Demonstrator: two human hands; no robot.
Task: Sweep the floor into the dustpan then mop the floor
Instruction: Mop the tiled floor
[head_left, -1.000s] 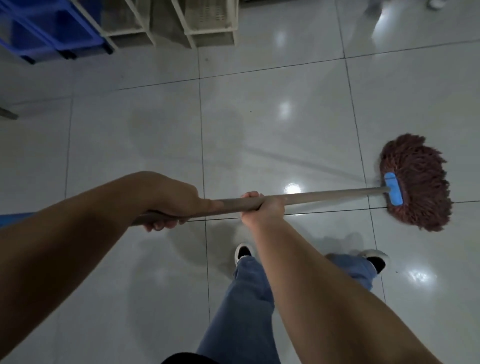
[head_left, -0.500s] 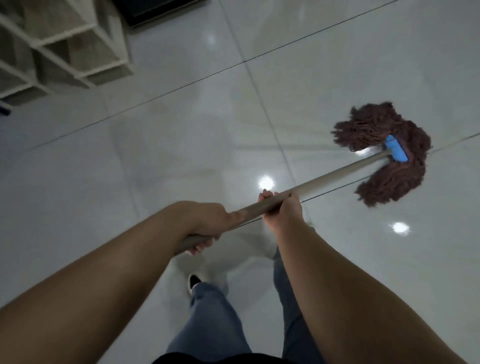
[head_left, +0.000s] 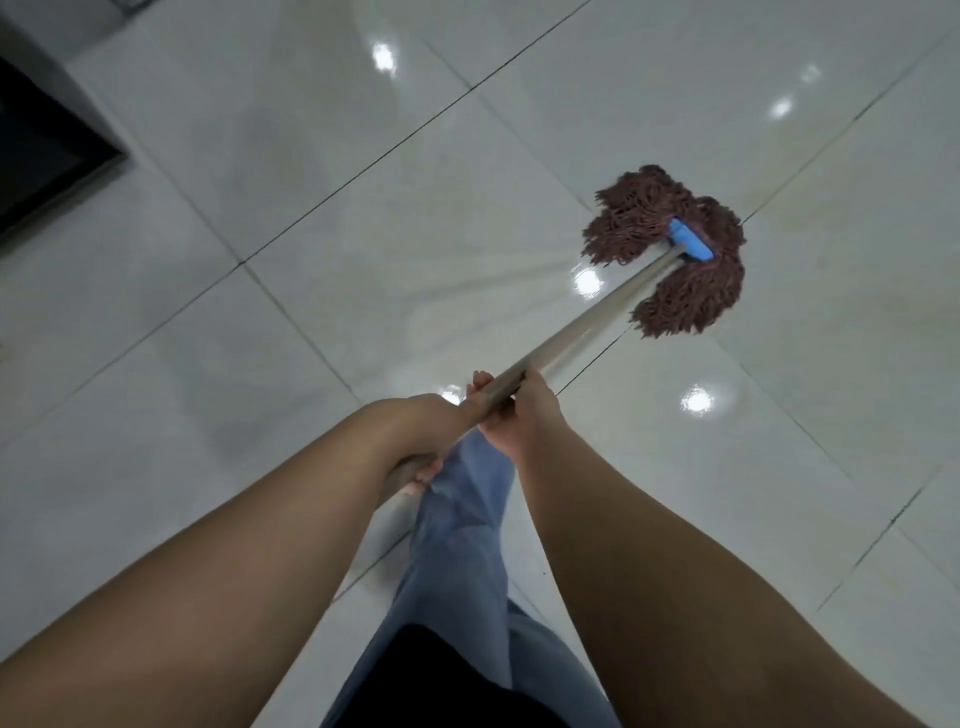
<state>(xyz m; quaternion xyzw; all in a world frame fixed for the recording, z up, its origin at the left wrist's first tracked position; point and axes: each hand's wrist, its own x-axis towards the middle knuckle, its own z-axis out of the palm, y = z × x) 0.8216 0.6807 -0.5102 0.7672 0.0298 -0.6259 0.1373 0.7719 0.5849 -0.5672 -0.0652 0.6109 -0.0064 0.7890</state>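
Mop (head_left: 670, 249): a string mop with a reddish-brown head of shaggy yarn strands, fanned into a horseshoe and lying flat on the floor, well ahead and to the right of both hands.
Clamp (head_left: 691, 239): a bright blue, smooth plastic bar across the middle of the mop head, where the handle joins the strands.
Handle (head_left: 587, 330): a straight, round pole with a pale, faintly shiny surface; it slants from the hands up to the clamp. Its material cannot be told.
Right hand (head_left: 519, 410): fingers curled round the handle, gripping it from the right side, the forward hand of the two.
Left hand (head_left: 421, 431): just behind the right hand, nearly touching it, wrapped over the handle's near end, its fingertips showing underneath.
Floor (head_left: 337, 260): large glossy white tiles with thin dark grout lines, carrying round light reflections.
Jeans (head_left: 457, 530): blue denim leg below and between the forearms.
Dark block (head_left: 36, 150): a black, straight-edged thing far left of the hands; what it is cannot be told.
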